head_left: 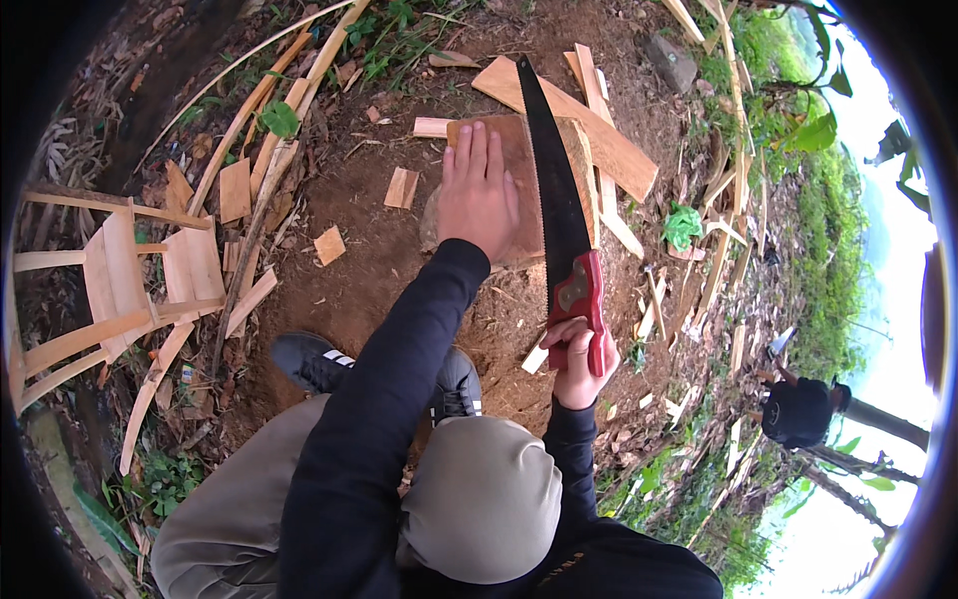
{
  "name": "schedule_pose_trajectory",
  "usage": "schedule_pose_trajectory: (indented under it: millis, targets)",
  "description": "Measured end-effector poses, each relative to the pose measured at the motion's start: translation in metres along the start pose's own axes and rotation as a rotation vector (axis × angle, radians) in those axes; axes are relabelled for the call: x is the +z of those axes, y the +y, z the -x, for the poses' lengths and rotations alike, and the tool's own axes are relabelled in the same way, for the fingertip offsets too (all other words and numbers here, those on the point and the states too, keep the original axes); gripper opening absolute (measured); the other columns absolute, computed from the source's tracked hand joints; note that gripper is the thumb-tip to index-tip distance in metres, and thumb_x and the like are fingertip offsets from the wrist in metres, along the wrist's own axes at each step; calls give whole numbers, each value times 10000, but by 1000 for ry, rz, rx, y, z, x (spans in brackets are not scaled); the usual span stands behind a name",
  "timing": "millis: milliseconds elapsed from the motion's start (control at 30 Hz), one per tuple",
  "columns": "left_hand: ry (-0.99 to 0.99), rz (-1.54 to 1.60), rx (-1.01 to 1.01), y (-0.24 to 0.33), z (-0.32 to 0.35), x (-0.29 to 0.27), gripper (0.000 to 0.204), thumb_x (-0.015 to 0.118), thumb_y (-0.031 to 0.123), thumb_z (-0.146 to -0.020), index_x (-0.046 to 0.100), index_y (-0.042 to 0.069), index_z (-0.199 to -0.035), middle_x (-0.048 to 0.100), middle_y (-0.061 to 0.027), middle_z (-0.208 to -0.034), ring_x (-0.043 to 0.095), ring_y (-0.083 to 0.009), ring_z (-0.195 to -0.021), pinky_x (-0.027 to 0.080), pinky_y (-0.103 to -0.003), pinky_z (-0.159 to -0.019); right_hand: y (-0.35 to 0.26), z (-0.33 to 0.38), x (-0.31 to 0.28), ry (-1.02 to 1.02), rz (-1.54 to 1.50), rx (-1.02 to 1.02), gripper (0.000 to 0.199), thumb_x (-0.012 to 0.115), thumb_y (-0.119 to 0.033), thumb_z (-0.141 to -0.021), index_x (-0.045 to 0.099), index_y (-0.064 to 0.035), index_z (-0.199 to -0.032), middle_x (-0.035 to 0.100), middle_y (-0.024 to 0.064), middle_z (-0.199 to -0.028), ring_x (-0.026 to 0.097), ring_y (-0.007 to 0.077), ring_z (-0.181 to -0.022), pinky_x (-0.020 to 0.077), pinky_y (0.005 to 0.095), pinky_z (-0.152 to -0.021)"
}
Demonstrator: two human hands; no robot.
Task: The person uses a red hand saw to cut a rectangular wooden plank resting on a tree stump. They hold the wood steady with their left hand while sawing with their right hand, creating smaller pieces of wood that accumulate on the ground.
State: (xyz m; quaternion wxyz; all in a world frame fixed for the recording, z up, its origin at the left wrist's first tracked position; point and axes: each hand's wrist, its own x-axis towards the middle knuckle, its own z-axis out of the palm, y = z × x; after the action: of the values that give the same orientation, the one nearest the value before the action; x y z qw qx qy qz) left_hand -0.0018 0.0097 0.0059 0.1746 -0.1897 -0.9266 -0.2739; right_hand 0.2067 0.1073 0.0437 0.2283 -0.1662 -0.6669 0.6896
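At the far left of the frame a small unfinished wooden chair (110,290) is seen standing on the bare soil, with thin strips of wood (261,150) and small offcuts (329,245) scattered just to its right. Lower down, a black shoe (311,361) is planted on the ground (349,290) beside a knee in grey trousers. Toward the upper middle of the frame the left hand (477,190) is laid flat on a brown wooden board (519,190), its fingers (477,150) stretched out and held close together, pressing down and not curled round anything. The board is rested on a low block or stump, whose form is mostly hidden beneath it. Just right of that hand a hand saw (559,215) is set on the board, its dark blade running from the upper middle down toward the lower right, so that its long axis lies nearly along the line of the forearm. The red handle (582,299) is gripped by the right hand (579,364), whose fingers are wrapped tightly around it. The board is thus found directly ahead of the right hand, with the left hand the nearer of the two, touching it. Longer planks (609,150) are piled behind the board, and a green crumpled thing (683,226) lies further right. At the right edge another person in dark clothing (798,411) is seen among the vegetation.
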Motion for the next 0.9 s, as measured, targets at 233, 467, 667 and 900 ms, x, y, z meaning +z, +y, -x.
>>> schedule_pose_trajectory:
  millis: [233,467,667,900]
  targets:
    - [22,-10,8,-2,1,4,545,469,213,-967,413,-44,-1444,371,-224,-1534,288,-348,-1469,245,-507,-1190,-12,-15,-8,-90,38,100,371,651,-79,-939,523,-69,-591,530,14,-498,452,80,-396,317,246,-392]
    - [-18,-20,1,-1,1,3,533,432,223,-993,401,-51,-1449,358,-229,-1538,282,-357,-1466,241,-500,-1194,-6,8,-8,-89,484,-129,105,679,-63,-892,692,22,-831,617,37,-591,530,62,-504,403,256,-466]
    - [-17,-12,16,2,0,3,552,456,232,-984,397,-62,-1447,354,-237,-1537,274,-364,-1468,232,-497,-1199,3,-14,12,-21,363,-119,220,681,-78,-892,585,-28,-700,488,-24,-523,439,53,-465,319,261,-438]
    - [-34,-24,19,1,1,-2,538,428,206,-993,387,-64,-1457,346,-247,-1540,276,-382,-1465,224,-512,-1196,-11,36,-2,-2,348,-99,88,667,-48,-886,652,13,-824,542,-21,-584,476,47,-519,373,252,-474]
